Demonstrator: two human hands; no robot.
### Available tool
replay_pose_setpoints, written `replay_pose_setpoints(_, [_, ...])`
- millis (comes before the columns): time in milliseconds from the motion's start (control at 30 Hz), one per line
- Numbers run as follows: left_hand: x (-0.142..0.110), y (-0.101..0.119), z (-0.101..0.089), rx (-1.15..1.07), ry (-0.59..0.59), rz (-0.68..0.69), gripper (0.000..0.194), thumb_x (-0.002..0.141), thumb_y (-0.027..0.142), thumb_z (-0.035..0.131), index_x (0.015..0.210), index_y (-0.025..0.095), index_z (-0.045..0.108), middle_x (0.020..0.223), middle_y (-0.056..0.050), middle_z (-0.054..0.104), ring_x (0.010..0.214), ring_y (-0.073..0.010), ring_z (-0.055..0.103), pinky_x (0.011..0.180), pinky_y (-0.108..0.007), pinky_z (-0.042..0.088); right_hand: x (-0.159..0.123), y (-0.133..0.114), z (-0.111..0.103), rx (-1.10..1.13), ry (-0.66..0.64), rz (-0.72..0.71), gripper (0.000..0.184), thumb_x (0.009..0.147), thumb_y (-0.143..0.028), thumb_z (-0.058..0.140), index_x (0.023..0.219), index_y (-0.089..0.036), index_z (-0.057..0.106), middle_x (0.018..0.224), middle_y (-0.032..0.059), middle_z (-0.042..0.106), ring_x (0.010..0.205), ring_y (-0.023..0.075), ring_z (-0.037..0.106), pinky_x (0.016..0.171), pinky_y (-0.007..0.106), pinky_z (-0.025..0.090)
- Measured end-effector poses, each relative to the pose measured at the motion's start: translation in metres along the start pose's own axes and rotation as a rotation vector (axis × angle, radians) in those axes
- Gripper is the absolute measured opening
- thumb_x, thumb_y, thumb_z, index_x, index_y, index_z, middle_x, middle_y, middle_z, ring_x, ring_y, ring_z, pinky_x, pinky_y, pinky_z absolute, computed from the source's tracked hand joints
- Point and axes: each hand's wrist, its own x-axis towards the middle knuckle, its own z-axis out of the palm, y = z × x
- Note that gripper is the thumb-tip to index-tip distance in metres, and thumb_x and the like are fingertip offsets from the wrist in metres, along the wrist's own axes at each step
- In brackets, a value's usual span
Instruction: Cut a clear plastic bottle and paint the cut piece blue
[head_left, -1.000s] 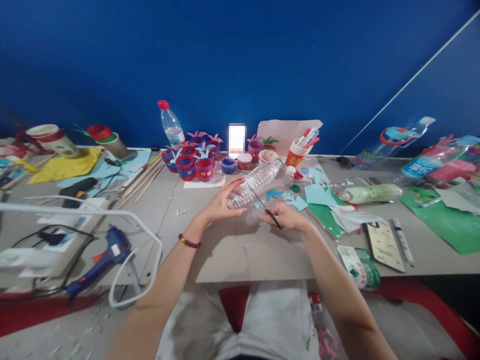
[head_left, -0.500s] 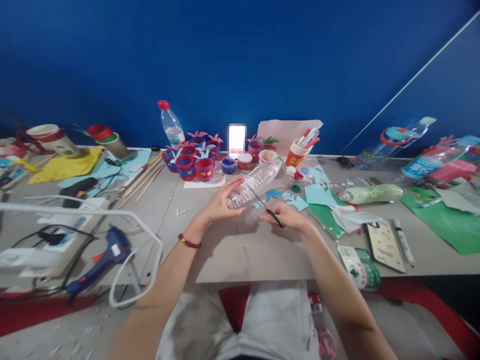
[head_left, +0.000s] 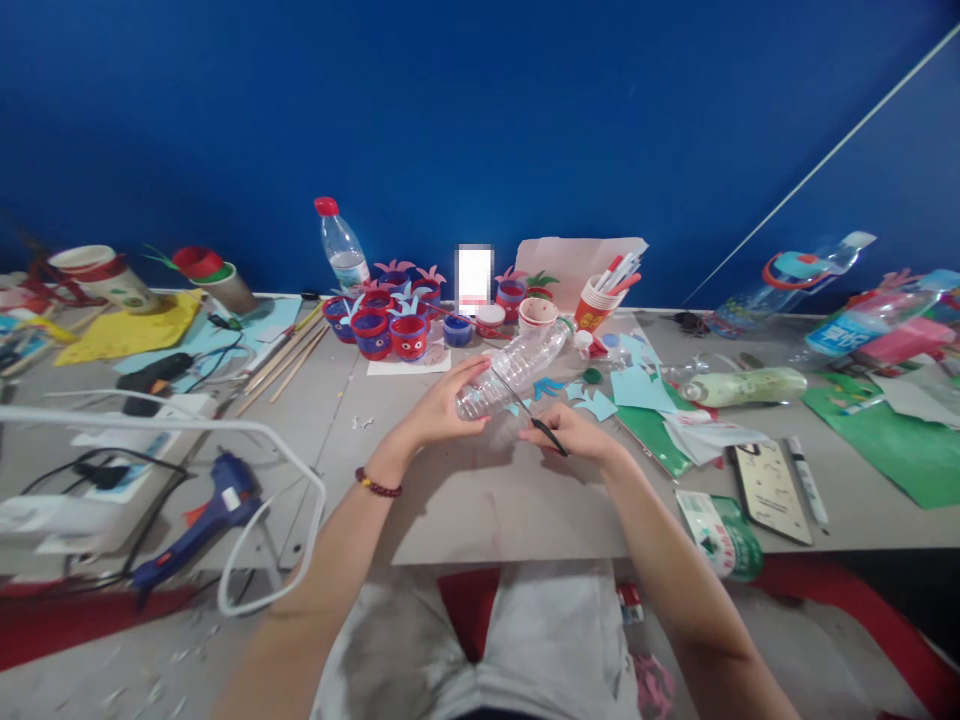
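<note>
One clear bottle slants lengthwise, neck pointing away rightward

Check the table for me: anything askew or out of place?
Yes: the green-and-white wrapper sticks out past the front edge of the table, unsupported there. Small white scraps lie loose, like stray litter, near the left hand.

Glue gun left, marker right — held bottle between, cups behind.
</note>
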Motion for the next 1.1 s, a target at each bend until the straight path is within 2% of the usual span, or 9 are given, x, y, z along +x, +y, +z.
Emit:
replay_pose_setpoints(333, [-0.001,-0.005,-0.003,-0.025,-0.029,-0.001,0.083,0.074,0.024,0.073,0.15,0.028,0.041,0.157,-0.014,0.042,0.144,-0.0331,0.043,0.108,-0.054,0.049,0.0,0.003,0.0,-0.025,0.007,0.058,0.065,0.071,-0.071,0.069,0.044,-0.02,0.041,0.04,-0.0067,0.034,0.042,0.0058,0.03,0.045,0.025,0.022])
replay_pose_setpoints(533, [0.0,-0.003,-0.005,-0.029,-0.028,-0.009,0.083,0.073,0.023,0.073,0.15,0.029,0.041,0.157,-0.013,0.042,0.144,-0.0329,0.043,0.108,-0.054,0.049,0.0,0.001,0.001,-0.044,-0.014,0.045,0.066,0.072,-0.073,0.066,0.044,-0.02,0.039,0.041,-0.0066,0.034,0.043,0.0063,0.031,0.046,0.024,0.025])
replay_pose_setpoints(800, [0.003,0.005,-0.003,0.012,0.015,-0.058,0.081,0.073,0.025,0.074,0.148,0.027,0.043,0.156,-0.013,0.043,0.144,-0.033,0.043,0.111,-0.054,0.047,-0.001,-0.005,-0.001,-0.016,0.039,0.053,0.066,0.069,-0.072,0.07,0.041,-0.02,0.041,0.04,-0.0049,0.039,0.041,0.007,0.034,0.046,0.026,0.029])
replay_pose_setpoints(1100, [0.003,0.008,-0.003,0.038,0.018,-0.046,0.08,0.073,0.026,0.073,0.147,0.025,0.044,0.157,-0.014,0.042,0.144,-0.0331,0.042,0.11,-0.052,0.048,-0.002,0.004,-0.007,0.033,-0.075,-0.039,0.064,0.081,-0.067,0.063,0.043,-0.019,0.043,0.04,-0.0044,0.041,0.042,0.0071,0.035,0.049,0.026,0.03])
